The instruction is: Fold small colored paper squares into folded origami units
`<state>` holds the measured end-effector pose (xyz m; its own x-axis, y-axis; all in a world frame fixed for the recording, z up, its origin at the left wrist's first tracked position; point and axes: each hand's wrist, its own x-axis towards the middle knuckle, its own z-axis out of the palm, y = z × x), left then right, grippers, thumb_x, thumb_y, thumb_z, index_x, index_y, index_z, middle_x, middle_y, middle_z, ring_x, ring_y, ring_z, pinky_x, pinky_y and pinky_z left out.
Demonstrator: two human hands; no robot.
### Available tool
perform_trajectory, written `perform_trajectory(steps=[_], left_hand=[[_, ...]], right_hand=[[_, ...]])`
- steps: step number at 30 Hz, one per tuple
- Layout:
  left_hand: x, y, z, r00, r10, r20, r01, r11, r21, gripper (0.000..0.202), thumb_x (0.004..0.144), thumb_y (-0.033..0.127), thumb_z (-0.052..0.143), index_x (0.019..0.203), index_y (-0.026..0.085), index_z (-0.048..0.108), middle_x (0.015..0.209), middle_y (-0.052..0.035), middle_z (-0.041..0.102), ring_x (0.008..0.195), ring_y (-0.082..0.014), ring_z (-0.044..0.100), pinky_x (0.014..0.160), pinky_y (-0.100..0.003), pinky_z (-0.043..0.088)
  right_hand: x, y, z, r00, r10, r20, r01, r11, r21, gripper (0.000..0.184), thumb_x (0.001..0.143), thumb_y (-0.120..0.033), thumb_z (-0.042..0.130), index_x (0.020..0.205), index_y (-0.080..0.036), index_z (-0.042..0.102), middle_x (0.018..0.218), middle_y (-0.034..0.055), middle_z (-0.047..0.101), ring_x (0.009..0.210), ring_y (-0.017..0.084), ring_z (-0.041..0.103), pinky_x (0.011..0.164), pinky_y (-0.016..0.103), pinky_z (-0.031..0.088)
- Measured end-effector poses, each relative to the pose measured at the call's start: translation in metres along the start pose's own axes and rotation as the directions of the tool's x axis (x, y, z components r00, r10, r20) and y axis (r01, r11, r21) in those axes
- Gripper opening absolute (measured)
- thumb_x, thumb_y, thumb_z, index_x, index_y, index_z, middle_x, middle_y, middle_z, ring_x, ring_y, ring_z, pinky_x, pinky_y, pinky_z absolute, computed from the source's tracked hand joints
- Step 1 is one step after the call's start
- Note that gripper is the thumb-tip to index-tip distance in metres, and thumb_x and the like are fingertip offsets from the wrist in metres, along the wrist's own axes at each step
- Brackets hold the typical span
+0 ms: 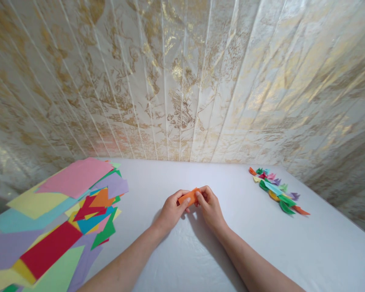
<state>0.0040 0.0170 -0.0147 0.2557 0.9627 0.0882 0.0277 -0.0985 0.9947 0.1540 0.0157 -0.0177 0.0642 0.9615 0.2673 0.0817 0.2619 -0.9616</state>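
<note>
A small folded piece of orange paper is held between both hands, just above the middle of the white table. My left hand pinches its left end, the thumb lying across the front face. At the right end, my right hand grips it with thumb and fingers closed. The fingers behind the paper are partly hidden, and the exact folds are too small to make out.
Loose sheets of coloured paper spread over the table's left side, with smaller cut pieces among them. Several small folded paper shapes lie in rows at the right. Behind the white table hangs a gold-patterned curtain.
</note>
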Motion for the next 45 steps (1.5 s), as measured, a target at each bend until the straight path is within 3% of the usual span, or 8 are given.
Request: perform_trajectory(steps=[11,20,23,27,35,45], left_hand=[[-0.0004,-0.0021,0.0007,1.0,0.001,-0.019,0.0,1.0,0.021,0.031,0.083,0.037,0.058,0.104,0.015,0.067,0.088,-0.0056,0.069,0.06,-0.0122,0.058,0.054,-0.022,0.043],[-0.0028,0.0007,0.0045,1.0,0.017,-0.025,-0.016,0.998,0.057,0.036,0.084,0.035,0.056,0.114,0.018,0.066,0.088,-0.0043,0.07,0.055,-0.0109,0.055,0.052,-0.022,0.043],[-0.0031,0.0019,0.0051,1.0,0.003,-0.024,-0.001,0.997,0.078,0.036,0.084,0.033,0.053,0.114,0.018,0.066,0.089,-0.0049,0.07,0.055,-0.0114,0.054,0.05,-0.022,0.042],[-0.0026,0.0019,0.0051,0.999,-0.018,-0.041,0.021,0.996,0.081,0.036,0.083,0.033,0.053,0.114,0.018,0.066,0.088,-0.0048,0.07,0.055,-0.0115,0.054,0.048,-0.022,0.04],[-0.0022,-0.0016,0.0042,0.999,-0.007,-0.044,0.011,0.996,0.09,0.034,0.084,0.032,0.051,0.112,0.018,0.066,0.084,-0.0035,0.068,0.056,-0.0112,0.055,0.05,-0.022,0.042],[-0.0016,-0.0036,0.0043,0.999,-0.003,-0.05,0.01,0.991,0.136,0.036,0.086,0.032,0.049,0.116,0.017,0.062,0.092,-0.0065,0.069,0.058,-0.0118,0.056,0.051,-0.022,0.044]], right_hand=[[-0.0001,0.0035,-0.0002,1.0,-0.009,0.013,0.009,1.0,-0.009,0.023,0.088,-0.042,0.055,0.078,-0.021,0.052,0.062,-0.0037,0.052,0.057,0.013,0.049,0.058,0.027,0.041],[-0.0001,0.0049,0.0018,1.0,-0.005,0.016,0.005,1.0,0.008,0.022,0.086,-0.041,0.056,0.078,-0.021,0.05,0.063,-0.0031,0.053,0.058,0.013,0.051,0.057,0.027,0.042],[0.0004,0.0043,0.0034,1.0,0.014,-0.007,-0.013,0.998,0.062,0.019,0.084,-0.039,0.058,0.087,-0.022,0.051,0.066,-0.0037,0.054,0.058,0.013,0.052,0.056,0.026,0.044],[0.0017,0.004,0.0037,0.999,0.032,-0.021,-0.03,0.996,0.088,0.03,0.081,-0.037,0.06,0.105,-0.022,0.05,0.067,-0.0046,0.056,0.058,0.014,0.055,0.057,0.027,0.047],[0.0019,0.0026,0.0002,0.997,0.056,0.053,-0.056,0.998,0.007,0.027,0.085,-0.046,0.057,0.081,-0.02,0.058,0.065,-0.0018,0.058,0.056,0.013,0.052,0.055,0.026,0.044],[0.0017,0.002,-0.0002,0.998,0.05,0.049,-0.051,0.999,0.011,0.027,0.084,-0.045,0.057,0.076,-0.02,0.057,0.06,-0.0035,0.055,0.054,0.013,0.05,0.055,0.026,0.041]])
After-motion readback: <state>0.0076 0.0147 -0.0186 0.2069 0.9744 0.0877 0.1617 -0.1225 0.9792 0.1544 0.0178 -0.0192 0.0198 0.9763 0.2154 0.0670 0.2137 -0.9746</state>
